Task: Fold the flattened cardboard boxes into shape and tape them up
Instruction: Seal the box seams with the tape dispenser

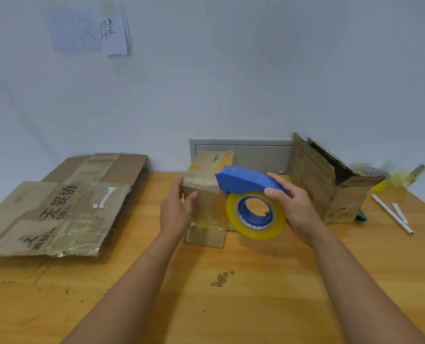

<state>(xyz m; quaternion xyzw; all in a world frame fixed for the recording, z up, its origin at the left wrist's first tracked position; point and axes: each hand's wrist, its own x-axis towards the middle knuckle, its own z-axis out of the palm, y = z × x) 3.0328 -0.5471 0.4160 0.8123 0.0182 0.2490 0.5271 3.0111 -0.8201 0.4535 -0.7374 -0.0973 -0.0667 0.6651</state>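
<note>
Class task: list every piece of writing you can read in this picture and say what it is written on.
"天妥协": large black print on the flattened box.
Smaller print beneath it: blurred, unreadable.
White label on that box: too small.
Handwritten character on wall paper: unclear.
Tape dispenser: nothing legible.
</note>
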